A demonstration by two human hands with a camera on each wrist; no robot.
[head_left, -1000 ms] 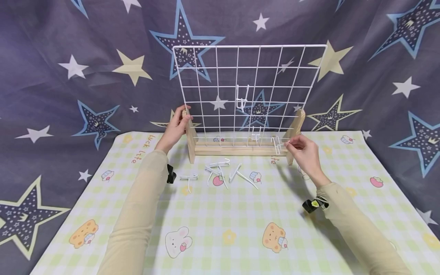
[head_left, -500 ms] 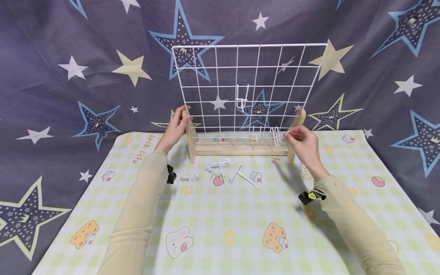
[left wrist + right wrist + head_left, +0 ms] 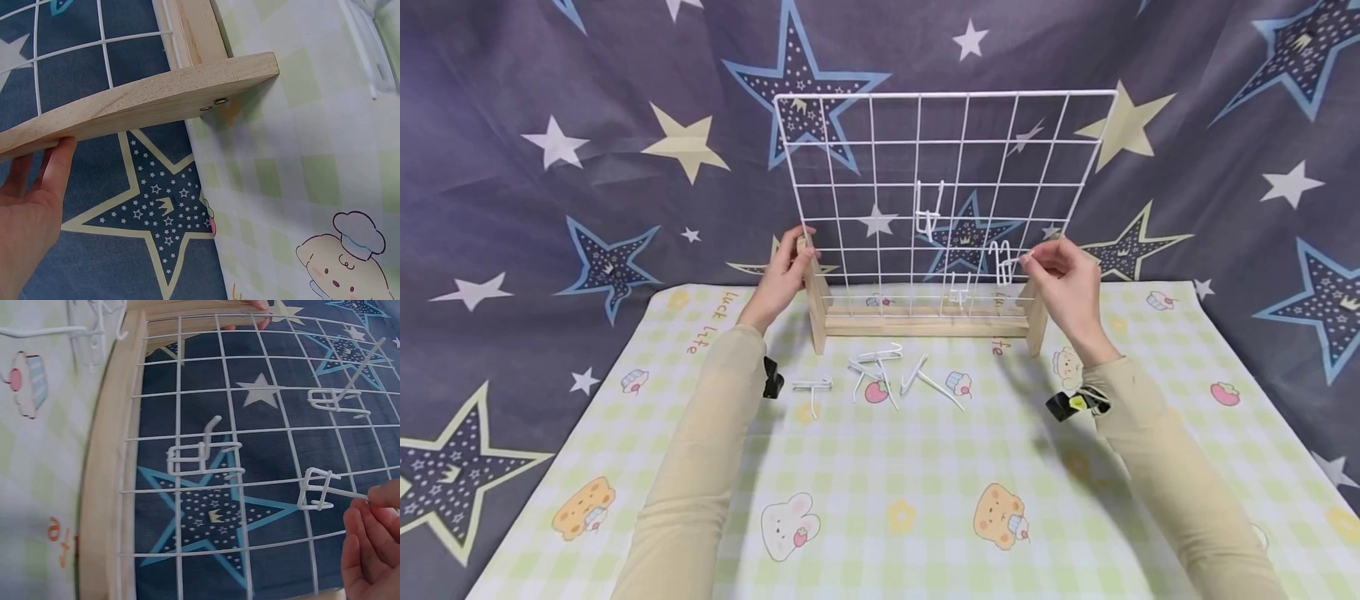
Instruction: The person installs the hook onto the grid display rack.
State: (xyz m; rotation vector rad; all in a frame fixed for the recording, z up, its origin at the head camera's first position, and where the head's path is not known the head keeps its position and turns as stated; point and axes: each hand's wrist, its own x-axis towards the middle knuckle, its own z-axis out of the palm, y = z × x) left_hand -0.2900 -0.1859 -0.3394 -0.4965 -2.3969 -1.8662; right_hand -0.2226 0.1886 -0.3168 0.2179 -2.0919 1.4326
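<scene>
A white wire grid panel [image 3: 919, 142] stands in a wooden stand [image 3: 815, 308]. My left hand [image 3: 778, 275] grips the top of the stand's left upright [image 3: 150, 97]. My right hand [image 3: 1066, 283] pinches the prong of a white wire hook [image 3: 1002, 272]; in the right wrist view its looped end [image 3: 305, 487] is at the front of the grid. Whether the hook touches the wires I cannot tell. Another hook [image 3: 927, 224] hangs near the middle of the grid, and a lower hook [image 3: 958, 298] hangs close to the base.
Several loose white hooks [image 3: 917, 375] lie on the checked tablecloth [image 3: 865, 467] in front of the stand. A dark star-patterned cloth [image 3: 505, 183] hangs behind. Each wrist wears a black camera [image 3: 1063, 406].
My right hand has risen with the hook, from beside the stand's base to a higher row of the grid. My left hand keeps its grip on the upright.
</scene>
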